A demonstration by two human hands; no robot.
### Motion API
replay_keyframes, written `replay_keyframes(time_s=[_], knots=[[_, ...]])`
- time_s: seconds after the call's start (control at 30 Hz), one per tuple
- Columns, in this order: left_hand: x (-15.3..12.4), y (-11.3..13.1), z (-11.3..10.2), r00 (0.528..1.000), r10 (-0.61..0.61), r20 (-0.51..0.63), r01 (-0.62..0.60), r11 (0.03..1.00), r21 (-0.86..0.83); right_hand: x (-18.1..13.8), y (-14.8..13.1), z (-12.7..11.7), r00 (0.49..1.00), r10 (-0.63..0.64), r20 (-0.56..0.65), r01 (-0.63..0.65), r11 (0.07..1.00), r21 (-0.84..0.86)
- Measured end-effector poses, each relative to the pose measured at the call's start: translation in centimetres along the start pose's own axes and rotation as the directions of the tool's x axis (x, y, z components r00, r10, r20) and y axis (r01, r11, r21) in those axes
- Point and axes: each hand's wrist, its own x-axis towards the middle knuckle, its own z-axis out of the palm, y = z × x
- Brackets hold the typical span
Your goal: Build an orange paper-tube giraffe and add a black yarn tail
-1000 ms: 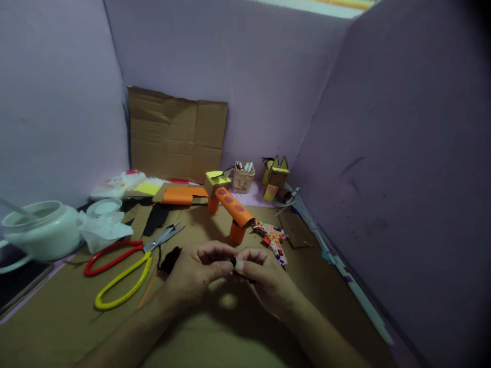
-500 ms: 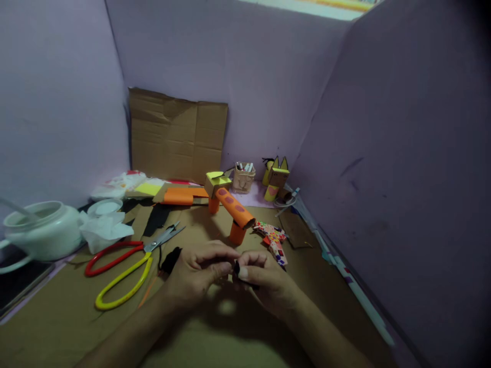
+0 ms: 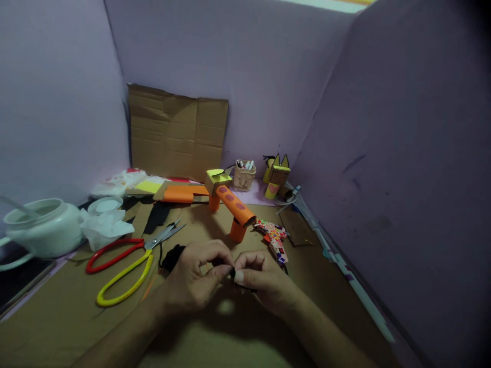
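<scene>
Scissors (image 3: 149,246) with red and yellow handles lay spread left of centre in the frame, near a white pot (image 3: 49,235) and crumpled white tissue (image 3: 104,230) at the left edge. An orange tube figure (image 3: 233,204) stood at centre, just beyond the fingers, with patterned paper (image 3: 274,237) to its right. The left hand (image 3: 192,278) partly covered a black bundle (image 3: 173,257).

Half a second earlier, the left thumb had been slightly apart from the small black piece (image 3: 232,273); now it met it. The piece sat at lower centre between both hands' fingertips, mostly hidden, pinched by the left thumb and forefinger and by the right hand (image 3: 264,281).
</scene>
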Motion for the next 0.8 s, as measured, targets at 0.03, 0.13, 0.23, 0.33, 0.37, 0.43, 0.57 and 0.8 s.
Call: replay_keyframes(time_s=[0.03,0.13,0.23,0.33,0.37,0.43,0.57,0.8], knots=[[0.0,0.0,0.1,1.000,-0.017,-0.025,0.018,1.000,0.013,0.0,0.1,0.0,0.999,-0.034,-0.022,0.033,0.999,-0.030],[0.0,0.2,0.5,0.990,-0.112,-0.087,0.110,0.994,-0.027,0.0,0.4,0.1,0.969,-0.228,-0.096,0.202,0.953,-0.227],[0.2,0.5,0.9,0.963,-0.253,-0.089,0.236,0.957,-0.166,0.0,0.5,0.2,0.880,-0.450,-0.153,0.339,0.819,-0.462],[0.3,0.9,1.3,0.918,-0.390,-0.070,0.352,0.883,-0.309,-0.1,0.5,0.3,0.785,-0.589,-0.191,0.375,0.697,-0.611],[0.4,1.0,1.4,0.905,-0.421,-0.065,0.375,0.860,-0.345,-0.2,0.5,0.4,0.759,-0.622,-0.196,0.375,0.662,-0.649],[0.5,1.0,1.4,0.884,-0.465,-0.051,0.409,0.821,-0.397,-0.2,0.5,0.4,0.720,-0.668,-0.188,0.368,0.596,-0.714],[0.6,0.8,1.3,0.853,-0.522,0.005,0.466,0.757,-0.457,-0.3,0.4,0.3,0.715,-0.691,-0.105,0.375,0.506,-0.777],[0.4,0.8,0.9,0.868,-0.485,0.102,0.467,0.732,-0.496,0.1,0.4,0.0,0.855,-0.488,-0.177,0.334,0.779,-0.531]])
